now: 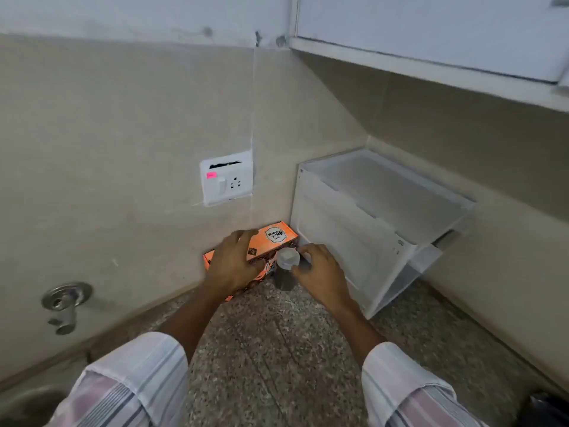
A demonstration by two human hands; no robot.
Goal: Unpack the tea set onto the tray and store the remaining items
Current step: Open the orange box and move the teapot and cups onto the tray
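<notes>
Two striped sleeves at the near edge, forearms bare, both reaching forward over the speckled counter (277, 349) into the corner.

Left hand (232, 263): palm down, fingers spread wide and laid flat on the orange box (277, 238); pressing rather than gripping.

Right hand (320, 272): fingers curled beside one small jar (287, 268) with a pale lid, touching its side; whether they grasp it cannot be told.

One orange box, lying against the wall. One jar, upright just in front of it. One clear bin (378, 223), right of both. One socket (227, 177) on the wall above. One tap (65, 303), far left.
</notes>
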